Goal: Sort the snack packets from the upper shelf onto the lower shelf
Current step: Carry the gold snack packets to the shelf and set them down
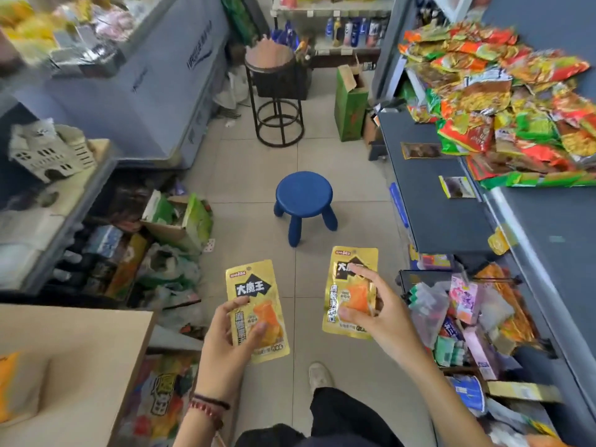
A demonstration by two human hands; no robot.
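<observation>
Gold foil snack packet (254,285), flat, with a black label and an orange window, stands upright in the left hand (225,337). The thumb is curled over its lower front and the other fingers sit behind it, so the fingers are closed in a grip on the packet's lower left part. A second gold foil snack packet (335,298) of the same print is upright in the right hand (383,311), pinched between the thumb low on its front and the forefinger higher up. Its other fingers curl at the packet's right edge. The two packets are apart, with bare floor tile between the two sets of fingers.

Beyond the fingertips, between the hands and farther off, stands a blue plastic stool (303,201) on the floor. To the right of the right hand's fingers and farther off runs the dark grey lower shelf (432,214). Two small brown packets (421,150) lie flat on it, apart from each other. Farther right and higher is the upper shelf (554,253), where a heap of red, green and yellow snack packets (503,91) lies loosely piled.
</observation>
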